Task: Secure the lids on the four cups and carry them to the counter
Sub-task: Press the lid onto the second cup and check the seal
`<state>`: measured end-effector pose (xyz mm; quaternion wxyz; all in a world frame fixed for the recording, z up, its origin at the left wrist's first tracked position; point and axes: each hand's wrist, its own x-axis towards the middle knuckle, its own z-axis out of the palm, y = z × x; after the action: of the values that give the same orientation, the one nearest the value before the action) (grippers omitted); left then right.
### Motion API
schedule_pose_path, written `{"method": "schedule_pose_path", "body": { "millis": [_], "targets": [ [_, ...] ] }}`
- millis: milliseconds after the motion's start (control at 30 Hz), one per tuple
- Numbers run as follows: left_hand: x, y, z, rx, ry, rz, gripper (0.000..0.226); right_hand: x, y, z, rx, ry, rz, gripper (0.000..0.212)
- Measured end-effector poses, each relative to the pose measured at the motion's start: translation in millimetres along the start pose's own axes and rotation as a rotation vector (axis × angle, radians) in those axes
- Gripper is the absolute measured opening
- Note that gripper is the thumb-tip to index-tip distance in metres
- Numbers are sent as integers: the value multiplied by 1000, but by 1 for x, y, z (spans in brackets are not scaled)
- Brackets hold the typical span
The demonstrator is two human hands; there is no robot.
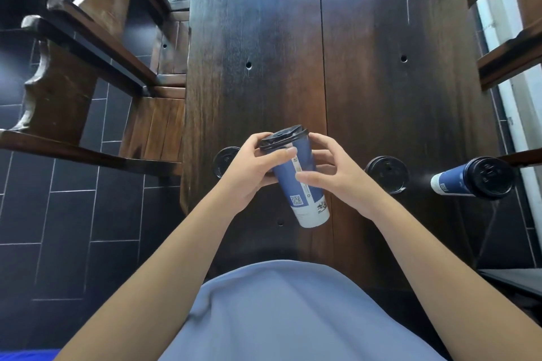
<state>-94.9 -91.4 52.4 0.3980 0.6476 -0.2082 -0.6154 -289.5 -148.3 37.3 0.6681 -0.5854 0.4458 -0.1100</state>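
Observation:
A tall blue and white paper cup point(305, 193) is lifted above the dark wooden table point(366, 82), tilted, with a black lid point(283, 136) sitting on its rim. My left hand point(252, 165) grips the cup near the top, thumb against the lid's edge. My right hand point(331, 168) touches the cup's right side with fingers spread. Three other lidded cups stand on the table: one point(224, 160) partly hidden behind my left hand, one point(387, 174) just right of my right hand, one point(472, 177) at the right edge.
Wooden chairs point(88, 47) line the table's left side over dark floor tiles point(58, 214). More chair rails point(507, 64) stand on the right, next to a bright window. My light blue shirt fills the bottom of the view.

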Motion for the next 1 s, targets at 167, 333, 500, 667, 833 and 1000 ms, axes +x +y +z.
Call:
{"method": "schedule_pose_path", "body": {
  "millis": [167,333,500,667,833,1000],
  "targets": [
    [-2,4,-2,-19,8,-13,61,-8,5,-6,-70,-74,30,74],
    [-10,18,-18,286,-152,203,93,-8,0,-23,-140,-222,46,66],
    [-12,27,-37,422,-343,232,78,-6,-19,-46,-135,-274,34,57],
    [-14,26,-37,303,-158,243,71,-9,-29,-60,-27,-37,-56,47],
    [-14,12,-35,114,-65,202,67,-19,-20,-65,109,101,-146,48],
    [-16,6,-39,107,-96,215,75,-25,-11,-63,160,86,-151,45]
  ]
}}
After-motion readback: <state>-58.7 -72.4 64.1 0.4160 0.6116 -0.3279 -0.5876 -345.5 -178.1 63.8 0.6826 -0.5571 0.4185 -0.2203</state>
